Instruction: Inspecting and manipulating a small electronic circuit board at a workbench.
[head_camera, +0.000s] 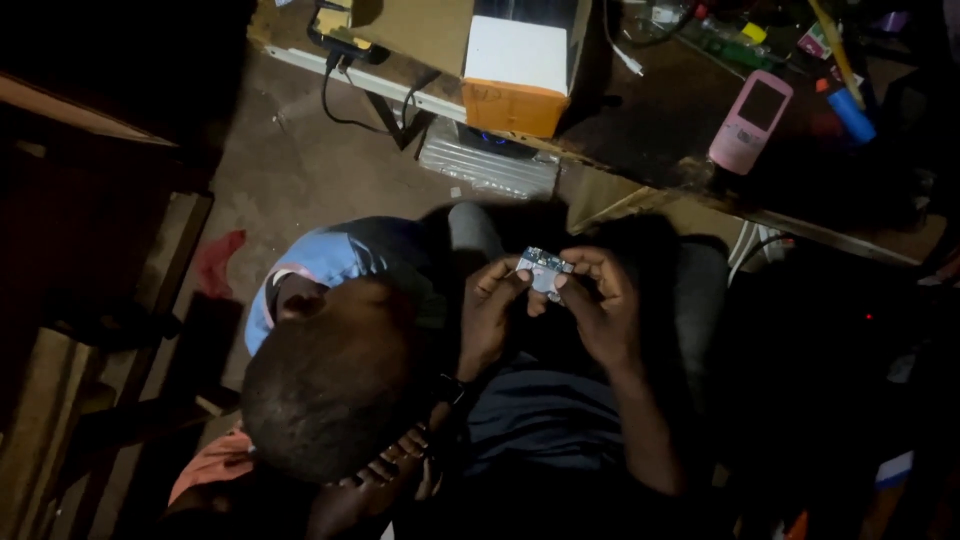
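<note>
A small blue-and-white circuit board (545, 268) sits between the fingertips of both hands, above my lap. My left hand (488, 312) pinches its left end with thumb and forefinger. My right hand (603, 305) grips its right end, fingers curled over the top edge. The light is dim, so the board's fine parts are hard to make out. Both forearms rise from the bottom of the picture over dark trousers.
Another person's head (330, 385) leans in close at my left, their hand (395, 470) by my knee. The workbench edge (640, 195) ahead carries a white-and-orange box (515, 80), a pink phone (750, 122) and a blue marker (850, 112). Below lie a clear plastic pack (490, 165) and a red cloth (215, 262).
</note>
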